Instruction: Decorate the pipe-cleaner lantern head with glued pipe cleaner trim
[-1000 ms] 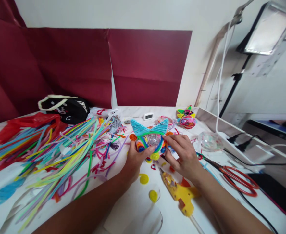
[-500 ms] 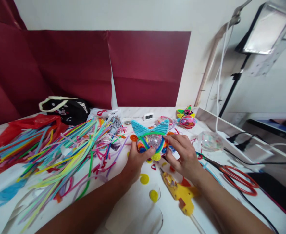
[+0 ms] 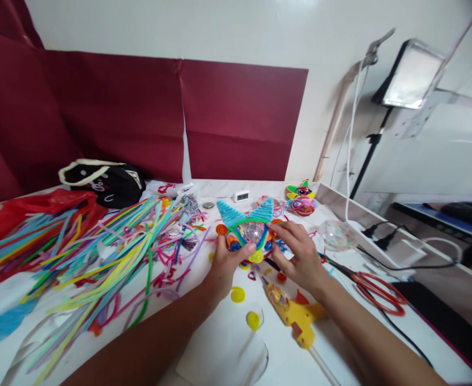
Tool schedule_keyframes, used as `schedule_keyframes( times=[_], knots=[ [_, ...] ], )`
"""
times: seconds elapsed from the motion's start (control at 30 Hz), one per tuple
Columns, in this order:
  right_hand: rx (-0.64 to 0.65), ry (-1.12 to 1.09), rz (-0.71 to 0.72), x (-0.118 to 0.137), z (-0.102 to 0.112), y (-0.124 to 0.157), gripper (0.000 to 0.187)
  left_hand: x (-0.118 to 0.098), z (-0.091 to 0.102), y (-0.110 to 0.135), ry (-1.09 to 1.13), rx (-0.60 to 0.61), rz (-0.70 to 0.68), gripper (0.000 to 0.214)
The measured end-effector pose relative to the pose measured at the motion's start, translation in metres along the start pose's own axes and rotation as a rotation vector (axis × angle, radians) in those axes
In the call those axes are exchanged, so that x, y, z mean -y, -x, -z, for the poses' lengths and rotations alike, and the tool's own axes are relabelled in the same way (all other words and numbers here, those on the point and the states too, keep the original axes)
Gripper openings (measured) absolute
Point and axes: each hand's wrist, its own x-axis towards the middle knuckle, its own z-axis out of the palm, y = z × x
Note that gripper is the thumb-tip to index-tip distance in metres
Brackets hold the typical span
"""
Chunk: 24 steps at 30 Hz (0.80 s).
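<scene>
A pipe-cleaner animal face (image 3: 245, 215) with two blue pointed ears, a clear shiny dome in the middle and a yellow coil below is held up over the table. My left hand (image 3: 228, 262) grips its lower left, thumb across the front. An orange coil (image 3: 221, 230) sticks out at that side by my fingertips. My right hand (image 3: 300, 254) pinches the right edge with bent fingers; what lies just beneath those fingertips is partly hidden. Below my right wrist lies a yellow glue gun (image 3: 298, 316). Yellow coiled discs (image 3: 238, 294) rest on the table in front.
Loose pipe cleaners (image 3: 119, 257) cover the left, beside a red plastic bag (image 3: 79, 201) and a black bag (image 3: 107, 185). Red-handled scissors (image 3: 380, 292), a clear plastic piece (image 3: 337, 235) and a power strip (image 3: 380, 246) lie right. A finished-looking colourful figure (image 3: 302, 199) stands behind.
The camera view has turned slightly, so the lamp and right-hand things appear further left and lower. Both hands keep their hold on the animal face, which has tilted a little.
</scene>
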Motion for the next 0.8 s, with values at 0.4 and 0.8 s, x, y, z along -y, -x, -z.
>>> schedule_keyframes(
  times=[0.4,0.8],
  knots=[
    [0.041,-0.002,-0.046,0.004,0.019,-0.006,0.041,-0.007,-0.004,0.002,0.073,-0.021,0.063,0.068],
    [0.767,0.065,-0.13,0.02,0.105,0.054,0.05,-0.007,-0.001,-0.007,0.159,-0.093,0.111,0.064]
  ],
)
